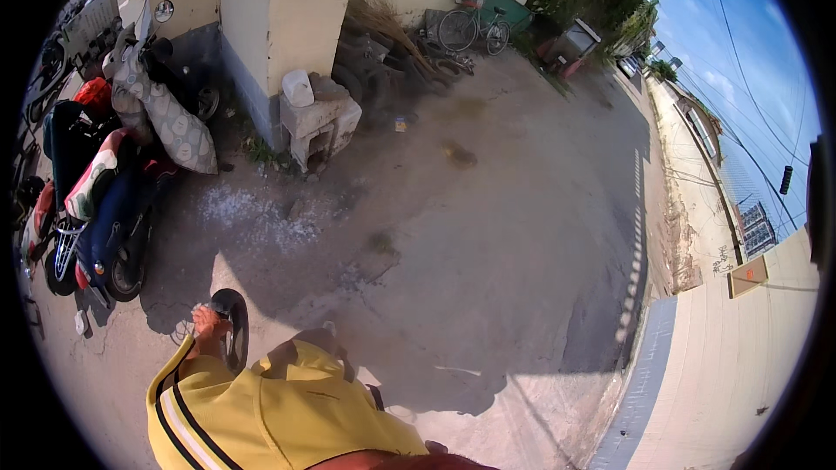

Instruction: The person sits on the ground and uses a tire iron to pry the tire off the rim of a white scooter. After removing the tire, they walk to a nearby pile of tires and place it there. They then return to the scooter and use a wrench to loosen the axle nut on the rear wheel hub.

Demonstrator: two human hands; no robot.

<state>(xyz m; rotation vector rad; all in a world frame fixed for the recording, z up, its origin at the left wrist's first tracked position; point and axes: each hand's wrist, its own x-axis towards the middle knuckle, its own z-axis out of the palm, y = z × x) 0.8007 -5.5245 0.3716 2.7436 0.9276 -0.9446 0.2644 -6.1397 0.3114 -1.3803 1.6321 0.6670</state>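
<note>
Where the left hand (211, 324) touches a black tyre (239, 320) (grip unclear), yellow sleeve (222, 400), sunlight.

Right of the black tyre (239, 331), I could pass my left hand (210, 324) over open ground (522, 235); ahead-left of it a parked scooter (109, 218) blocks me, farther ahead a block (324, 120).

Tyre (241, 331) beside the left fingers (205, 313): looking like matt black rubber. Sleeve (205, 396), behind the fingers: showing smooth yellow cloth. Ground (488, 235), ahead of them: appearing rough, matt, concrete-like. Scooter rack (64, 248), left of them: glinting like polished metal. Block (318, 126), farther ahead: looking coarse, stony.
</note>
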